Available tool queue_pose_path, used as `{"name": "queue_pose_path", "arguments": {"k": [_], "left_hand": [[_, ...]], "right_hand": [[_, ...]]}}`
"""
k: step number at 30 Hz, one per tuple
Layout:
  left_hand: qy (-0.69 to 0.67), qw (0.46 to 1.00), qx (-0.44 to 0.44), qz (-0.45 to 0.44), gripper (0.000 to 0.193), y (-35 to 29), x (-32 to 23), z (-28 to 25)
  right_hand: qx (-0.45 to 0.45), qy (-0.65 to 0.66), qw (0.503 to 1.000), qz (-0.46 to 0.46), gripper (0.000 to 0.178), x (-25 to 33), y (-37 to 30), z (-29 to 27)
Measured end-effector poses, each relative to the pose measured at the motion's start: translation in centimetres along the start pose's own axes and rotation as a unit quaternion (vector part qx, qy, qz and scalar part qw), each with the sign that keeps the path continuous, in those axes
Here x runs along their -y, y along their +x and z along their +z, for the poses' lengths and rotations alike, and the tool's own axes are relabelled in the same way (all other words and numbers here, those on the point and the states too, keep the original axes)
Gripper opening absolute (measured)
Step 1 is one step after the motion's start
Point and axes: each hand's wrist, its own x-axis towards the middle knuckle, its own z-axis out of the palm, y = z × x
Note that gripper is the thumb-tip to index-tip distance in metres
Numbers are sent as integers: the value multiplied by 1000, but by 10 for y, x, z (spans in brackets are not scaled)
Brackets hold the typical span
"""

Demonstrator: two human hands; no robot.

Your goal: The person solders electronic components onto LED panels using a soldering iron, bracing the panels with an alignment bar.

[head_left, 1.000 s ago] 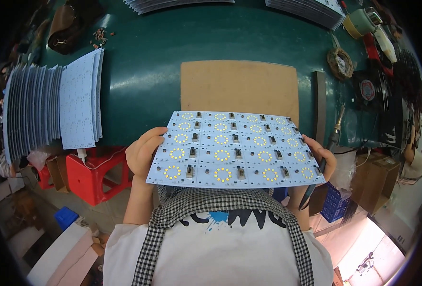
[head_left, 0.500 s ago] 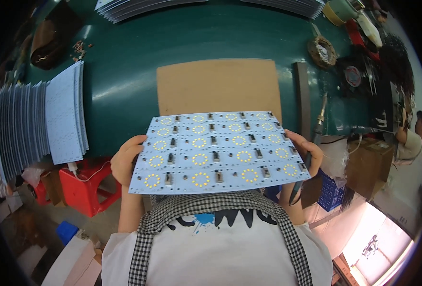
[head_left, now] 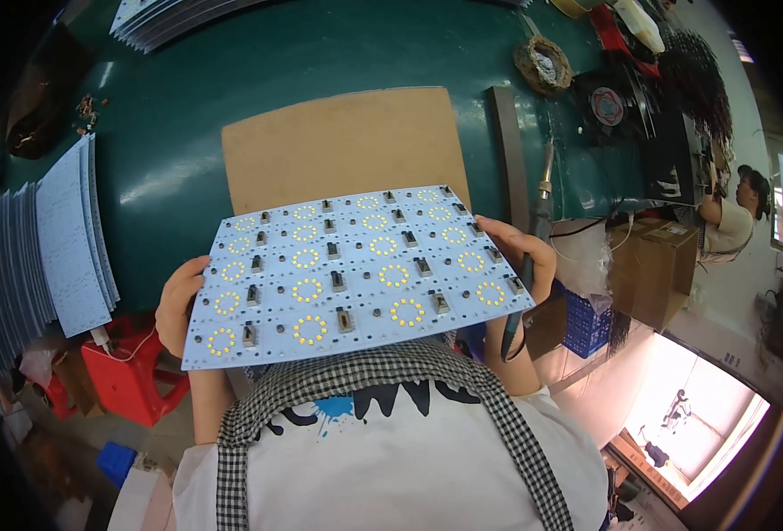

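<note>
A white LED circuit board [head_left: 356, 257] is tilted in front of my chest, its face showing rings of yellow LEDs between rows of small metal-and-black connectors. My left hand [head_left: 179, 301] grips the board's left edge, its fingers partly hidden. At the right edge, my right hand [head_left: 533, 261] is closed on the board, fingers curled over the upper corner. A soldering iron [head_left: 543, 199] extends upward beyond that hand. Below the same hand, a dark, teal-tinted handle end [head_left: 510, 332] shows by the wrist; I cannot tell whether the fingers also hold it.
Beyond the board, brown cardboard [head_left: 338, 146] lies on the green table [head_left: 321, 53]. Stacked boards [head_left: 77, 239] stand at left, above a red stool [head_left: 130, 376]. A dark bar [head_left: 508, 150], a round nest-like holder [head_left: 544, 66] and a cardboard box [head_left: 652, 265] are at right; a person [head_left: 732, 217] sits beyond.
The view has turned, so the surroundings sit further left. The board has shifted left in view, its left side lower. Both hands keep their hold on it.
</note>
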Motion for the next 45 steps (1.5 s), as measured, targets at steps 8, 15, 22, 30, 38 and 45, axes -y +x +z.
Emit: {"name": "queue_pose_path", "arguments": {"k": [8, 15, 22, 30, 38, 45], "left_hand": [[-34, 999, -12, -30, 22, 11, -5, 9], [-43, 998, -30, -37, 22, 13, -8, 11], [-10, 999, -22, -39, 20, 15, -11, 12], [5, 999, -29, -23, 19, 14, -13, 11], [3, 999, -29, -18, 20, 14, -15, 14], [61, 997, -25, 31, 21, 21, -18, 15]], "right_hand": [[-23, -51, 998, 12, 25, 5, 6, 7], [-31, -53, 998, 18, 25, 6, 6, 7], [-15, -22, 999, 21, 22, 6, 8, 5], [-3, -16, 1000, 6, 23, 7, 10, 10], [6, -81, 995, 51, 36, 8, 2, 0], [20, -39, 999, 2, 27, 5, 7, 2]]}}
